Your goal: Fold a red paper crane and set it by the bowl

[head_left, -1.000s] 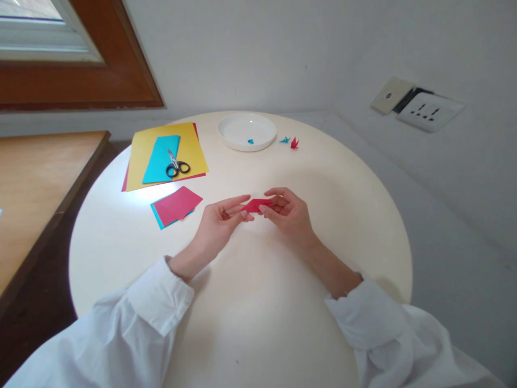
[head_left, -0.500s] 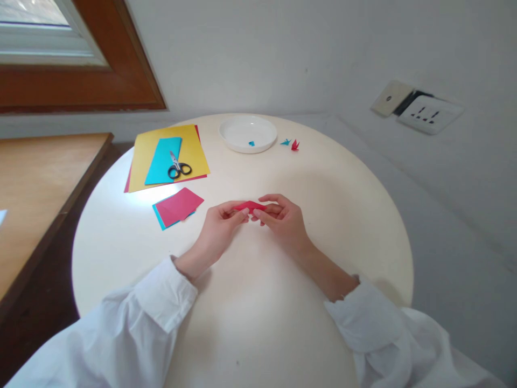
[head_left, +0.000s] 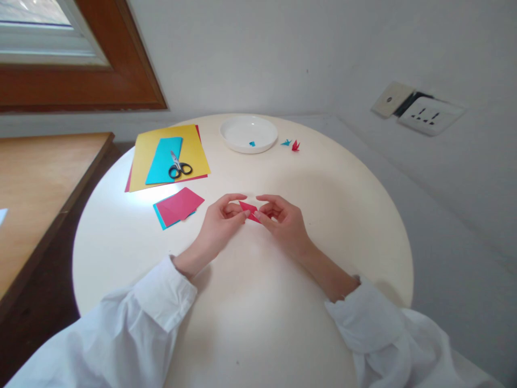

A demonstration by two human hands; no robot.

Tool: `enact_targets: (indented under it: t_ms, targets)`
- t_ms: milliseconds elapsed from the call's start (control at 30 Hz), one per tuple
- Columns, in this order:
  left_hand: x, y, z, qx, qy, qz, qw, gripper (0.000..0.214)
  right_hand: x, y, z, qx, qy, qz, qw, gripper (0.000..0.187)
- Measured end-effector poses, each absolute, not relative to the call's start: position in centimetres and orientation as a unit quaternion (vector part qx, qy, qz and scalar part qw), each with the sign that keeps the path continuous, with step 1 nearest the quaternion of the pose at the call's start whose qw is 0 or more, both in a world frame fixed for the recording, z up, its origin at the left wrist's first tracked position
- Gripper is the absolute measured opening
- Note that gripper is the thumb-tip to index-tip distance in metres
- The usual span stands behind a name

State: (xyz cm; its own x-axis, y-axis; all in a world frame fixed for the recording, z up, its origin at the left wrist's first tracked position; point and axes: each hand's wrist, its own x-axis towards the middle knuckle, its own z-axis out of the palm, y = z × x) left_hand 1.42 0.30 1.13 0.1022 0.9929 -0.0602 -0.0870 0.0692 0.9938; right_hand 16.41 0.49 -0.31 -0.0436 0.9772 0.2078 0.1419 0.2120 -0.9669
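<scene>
A small folded red paper (head_left: 249, 210) is pinched between both hands just above the round cream table (head_left: 343, 215). My left hand (head_left: 220, 220) grips its left end with thumb and fingers closed. My right hand (head_left: 283, 218) holds the right end, fingers curled around it. Only a narrow pointed part of the paper shows between the fingertips. Both wrists rest near the table's middle, white sleeves pushed back.
Red and blue squares (head_left: 177, 207) lie left of my hands. Farther back, scissors (head_left: 177, 167) rest on a blue sheet over yellow paper (head_left: 197, 151). A white plate (head_left: 248, 132) with a blue scrap, tiny blue (head_left: 286, 143) and red (head_left: 295, 145) folded figures, wall sockets (head_left: 430, 115), wooden desk (head_left: 36, 183).
The hands have drawn closer together and the red paper now shows as a smaller, narrower folded piece between the fingertips. The left fingers have curled in.
</scene>
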Motion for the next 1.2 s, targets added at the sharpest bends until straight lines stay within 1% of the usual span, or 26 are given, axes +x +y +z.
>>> enact_targets:
  t_ms: [100, 200, 367, 467, 600, 800, 867, 900, 1033, 1100, 1200]
  targets:
    - [1.4, 0.3, 1.2, 0.473, 0.455, 0.497, 0.567, 0.032, 16.2, 0.3, -0.2, -0.466, -0.583, 0.448, 0.492, 0.026]
    - [1.5, 0.3, 1.3, 0.451, 0.447, 0.508, 0.581, 0.033, 16.0, 0.1, -0.2, -0.443, -0.575, 0.488, 0.484, 0.03]
    - [1.6, 0.3, 1.0, 0.438, 0.448, 0.499, 0.599, 0.02, 15.9, -0.1, -0.3, -0.433, -0.564, 0.514, 0.481, 0.039]
    - [1.6, 0.3, 0.8, 0.436, 0.424, 0.496, 0.619, 0.018, 15.9, -0.2, -0.2, -0.432, -0.558, 0.52, 0.482, 0.043]
    - [1.5, 0.2, 0.8, 0.453, 0.396, 0.475, 0.642, 0.021, 15.9, -0.2, -0.2, -0.443, -0.559, 0.511, 0.479, 0.045]
    - [1.5, 0.2, 1.0, 0.466, 0.415, 0.48, 0.617, 0.02, 16.2, -0.2, -0.3, -0.445, -0.61, 0.465, 0.462, 0.047]
    - [1.5, 0.3, 1.1, 0.461, 0.426, 0.481, 0.613, 0.021, 16.5, -0.2, -0.2, -0.436, -0.633, 0.443, 0.461, 0.044]
    - [1.5, 0.3, 1.2, 0.456, 0.43, 0.48, 0.613, 0.022, 16.7, -0.2, -0.1, -0.428, -0.648, 0.43, 0.461, 0.04]
    - [1.5, 0.2, 1.6, 0.451, 0.443, 0.466, 0.619, 0.023, 17.0, -0.1, 0.3, -0.408, -0.713, 0.359, 0.443, 0.013]
    - [1.5, 0.2, 1.8, 0.457, 0.449, 0.46, 0.615, 0.021, 17.0, 0.0, 0.4, -0.413, -0.725, 0.336, 0.436, 0.011]
    - [1.5, 0.2, 2.0, 0.463, 0.46, 0.456, 0.606, 0.018, 17.0, 0.2, 0.2, -0.415, -0.722, 0.337, 0.438, 0.011]
